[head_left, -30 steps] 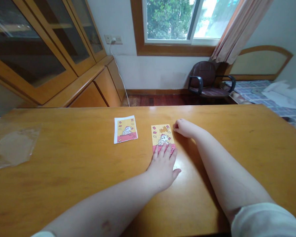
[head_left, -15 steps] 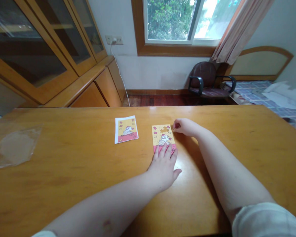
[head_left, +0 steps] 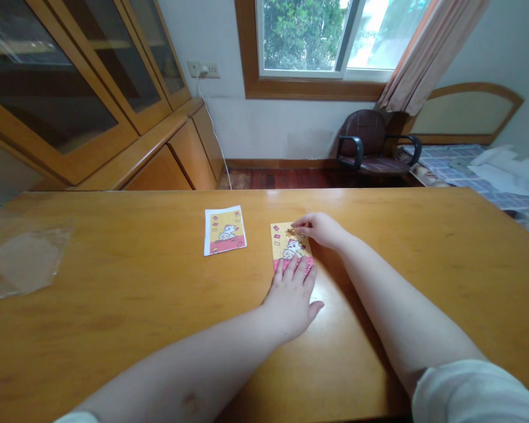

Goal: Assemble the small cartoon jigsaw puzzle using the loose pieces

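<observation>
A small yellow and pink jigsaw puzzle [head_left: 281,242] with a white cartoon animal on it lies on the wooden table. Across its pink lower edge rests my left hand [head_left: 292,299], flat with the fingers spread. My right hand [head_left: 321,229] is over the puzzle's upper right part, thumb and forefinger pinched together at a gap among the pieces. A small puzzle piece [head_left: 293,230] seems to be at those fingertips, mostly hidden by them. To the left lies a white-bordered reference picture [head_left: 226,232] showing the same design.
At the table's [head_left: 136,282] left end lies a clear plastic bag [head_left: 26,261]. A glass-fronted cabinet [head_left: 127,147] stands beyond on the left. Past the far edge are an office chair [head_left: 365,141] and a bed [head_left: 458,167].
My right hand has moved left, from beside the puzzle's right edge to over the gap near its top. My left hand stays on the lower part.
</observation>
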A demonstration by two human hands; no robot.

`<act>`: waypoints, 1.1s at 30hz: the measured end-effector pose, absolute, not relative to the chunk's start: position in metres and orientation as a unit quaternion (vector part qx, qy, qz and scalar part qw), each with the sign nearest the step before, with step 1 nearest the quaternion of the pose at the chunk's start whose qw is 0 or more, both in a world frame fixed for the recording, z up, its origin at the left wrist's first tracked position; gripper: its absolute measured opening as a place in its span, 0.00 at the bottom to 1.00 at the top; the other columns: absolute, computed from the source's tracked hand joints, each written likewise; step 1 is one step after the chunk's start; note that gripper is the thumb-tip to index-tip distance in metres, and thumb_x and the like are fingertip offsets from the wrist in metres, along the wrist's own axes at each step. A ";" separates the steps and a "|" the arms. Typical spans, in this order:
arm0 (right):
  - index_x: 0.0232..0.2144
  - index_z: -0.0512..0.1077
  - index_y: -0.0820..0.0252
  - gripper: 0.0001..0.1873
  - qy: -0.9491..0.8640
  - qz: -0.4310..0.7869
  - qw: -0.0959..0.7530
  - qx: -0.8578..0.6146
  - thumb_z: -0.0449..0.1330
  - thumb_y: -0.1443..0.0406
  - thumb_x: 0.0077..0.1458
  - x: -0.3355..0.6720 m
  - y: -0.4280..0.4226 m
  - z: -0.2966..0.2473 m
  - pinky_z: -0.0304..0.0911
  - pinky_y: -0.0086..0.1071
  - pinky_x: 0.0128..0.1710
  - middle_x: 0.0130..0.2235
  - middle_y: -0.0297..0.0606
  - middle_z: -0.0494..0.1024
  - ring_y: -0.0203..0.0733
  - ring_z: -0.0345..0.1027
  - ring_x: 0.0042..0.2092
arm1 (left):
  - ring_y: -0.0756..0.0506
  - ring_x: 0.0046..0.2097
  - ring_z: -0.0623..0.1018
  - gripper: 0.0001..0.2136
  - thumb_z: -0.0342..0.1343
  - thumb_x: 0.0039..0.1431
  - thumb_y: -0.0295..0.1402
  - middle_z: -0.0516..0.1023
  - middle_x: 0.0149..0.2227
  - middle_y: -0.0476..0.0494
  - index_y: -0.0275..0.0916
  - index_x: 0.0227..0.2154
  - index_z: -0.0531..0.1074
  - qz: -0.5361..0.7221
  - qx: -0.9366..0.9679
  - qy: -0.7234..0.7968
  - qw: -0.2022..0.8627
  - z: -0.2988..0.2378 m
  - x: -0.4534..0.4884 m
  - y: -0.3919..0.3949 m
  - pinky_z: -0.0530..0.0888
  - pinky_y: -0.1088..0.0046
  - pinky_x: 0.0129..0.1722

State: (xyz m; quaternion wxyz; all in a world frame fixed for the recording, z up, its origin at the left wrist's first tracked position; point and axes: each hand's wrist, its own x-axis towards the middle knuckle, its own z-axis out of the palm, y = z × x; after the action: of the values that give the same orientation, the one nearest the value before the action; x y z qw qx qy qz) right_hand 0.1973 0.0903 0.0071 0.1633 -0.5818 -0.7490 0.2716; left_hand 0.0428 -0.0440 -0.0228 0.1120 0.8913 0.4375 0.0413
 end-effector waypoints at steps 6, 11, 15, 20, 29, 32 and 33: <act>0.39 0.77 0.59 0.12 -0.740 0.266 0.174 -0.593 0.60 0.65 0.51 0.190 0.086 0.007 0.60 0.26 0.32 0.32 0.35 0.78 0.34 0.67 0.31 | 0.33 0.67 0.46 0.34 0.37 0.61 0.52 0.48 0.67 0.36 0.36 0.64 0.49 0.041 0.892 0.437 0.106 -0.024 0.043 -0.044 0.44 0.47 0.63; 0.34 0.78 0.58 0.08 -0.739 0.260 0.180 -0.595 0.60 0.65 0.51 0.185 0.085 0.005 0.59 0.25 0.31 0.29 0.34 0.77 0.34 0.67 0.30 | 0.34 0.67 0.46 0.34 0.36 0.61 0.52 0.48 0.67 0.36 0.36 0.64 0.49 0.033 0.893 0.437 0.102 -0.023 0.043 -0.044 0.44 0.47 0.63; 0.36 0.78 0.57 0.09 -0.748 0.245 0.182 -0.588 0.59 0.65 0.52 0.183 0.086 0.001 0.61 0.25 0.34 0.33 0.35 0.79 0.34 0.69 0.32 | 0.34 0.67 0.46 0.34 0.36 0.62 0.52 0.49 0.67 0.36 0.35 0.64 0.50 0.035 0.894 0.435 0.104 -0.022 0.043 -0.044 0.45 0.47 0.63; 0.37 0.78 0.57 0.10 -0.754 0.221 0.184 -0.590 0.59 0.65 0.53 0.180 0.087 -0.004 0.62 0.26 0.36 0.34 0.36 0.80 0.36 0.71 0.34 | 0.33 0.67 0.46 0.34 0.36 0.61 0.53 0.50 0.67 0.36 0.35 0.64 0.50 0.045 0.892 0.439 0.091 -0.027 0.044 -0.044 0.45 0.47 0.63; 0.37 0.78 0.58 0.10 -0.739 0.229 0.190 -0.604 0.59 0.65 0.52 0.175 0.083 -0.002 0.62 0.26 0.34 0.33 0.36 0.80 0.36 0.71 0.32 | 0.34 0.67 0.46 0.34 0.36 0.61 0.52 0.50 0.66 0.35 0.35 0.64 0.50 0.040 0.895 0.436 0.085 -0.025 0.044 -0.044 0.45 0.47 0.63; 0.37 0.78 0.58 0.10 -0.744 0.219 0.181 -0.605 0.59 0.65 0.52 0.175 0.082 -0.001 0.62 0.26 0.35 0.34 0.37 0.80 0.36 0.71 0.33 | 0.34 0.67 0.47 0.34 0.36 0.61 0.52 0.50 0.66 0.35 0.36 0.64 0.50 0.037 0.895 0.437 0.087 -0.024 0.044 -0.044 0.45 0.48 0.63; 0.37 0.78 0.57 0.10 -0.746 0.214 0.177 -0.605 0.59 0.64 0.52 0.175 0.082 -0.001 0.62 0.27 0.36 0.34 0.37 0.80 0.36 0.71 0.34 | 0.34 0.67 0.47 0.34 0.37 0.61 0.52 0.50 0.66 0.35 0.36 0.64 0.50 0.036 0.894 0.437 0.088 -0.024 0.044 -0.044 0.45 0.48 0.63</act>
State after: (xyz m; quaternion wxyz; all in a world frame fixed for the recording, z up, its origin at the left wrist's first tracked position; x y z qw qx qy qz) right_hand 0.1747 0.0818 -0.0008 0.1769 -0.6053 -0.7461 0.2136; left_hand 0.0438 -0.0442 -0.0239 0.0879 0.8942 0.4374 0.0364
